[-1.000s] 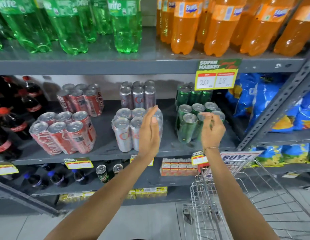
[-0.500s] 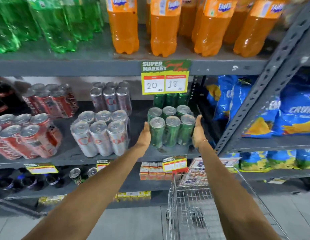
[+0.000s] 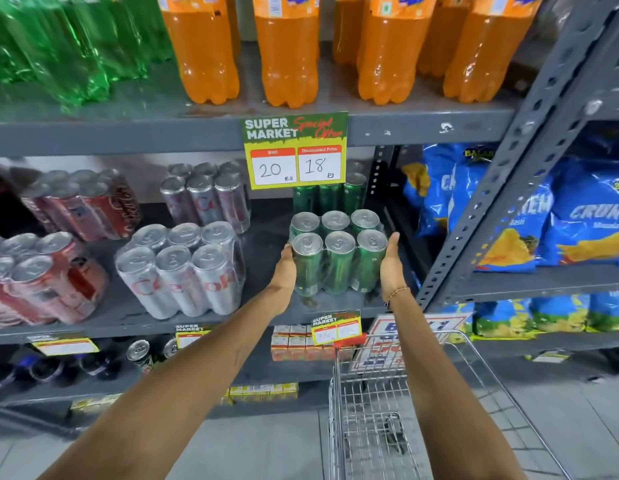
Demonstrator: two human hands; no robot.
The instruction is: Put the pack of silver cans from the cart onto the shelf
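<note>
The pack of silver cans [image 3: 180, 268], wrapped in clear film, stands on the grey middle shelf [image 3: 135, 317], left of my hands. A second silver pack [image 3: 207, 199] sits behind it. My left hand [image 3: 285, 268] presses flat against the left side of a pack of green cans [image 3: 337, 258]. Against that pack's right side lies my right hand [image 3: 391, 261], palm inward. The green pack rests on the same shelf, clamped between both palms. The wire cart [image 3: 374, 382] is below my right forearm.
Red can packs [image 3: 48, 271] fill the shelf's left end. Orange bottles [image 3: 287, 50] and green bottles [image 3: 76, 46] stand on the shelf above, with a price sign [image 3: 296, 152] hanging from its edge. Blue snack bags [image 3: 529, 216] lie beyond the slanted upright [image 3: 509, 168].
One second ago my hands were by the silver pack; they moved right onto the green pack. The view shifted right and closer. The silver pack stayed on the shelf.
</note>
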